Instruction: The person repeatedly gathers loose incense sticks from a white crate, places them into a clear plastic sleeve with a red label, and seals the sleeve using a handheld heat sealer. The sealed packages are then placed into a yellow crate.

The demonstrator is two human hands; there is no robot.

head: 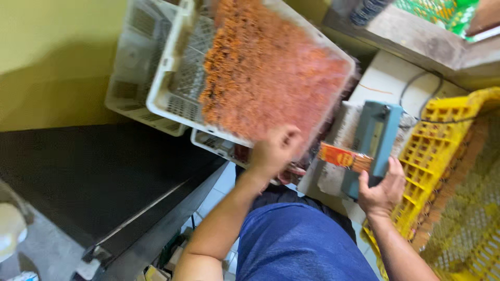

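— Well, where's the snack packet (pixel 345 156)?
— Under the blue heat sealer (pixel 376 143), right hand (pixel 383 190) pressing its arm; left hand (pixel 273 151) grips the white crate's (pixel 166 99) near edge.
— Risk?
— Packet slipping crooked could seal badly.

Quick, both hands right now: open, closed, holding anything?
Left hand: closed, fingers curled on the near edge of the white crate of orange snacks.
Right hand: pressing on the blue sealer; grip unclear.
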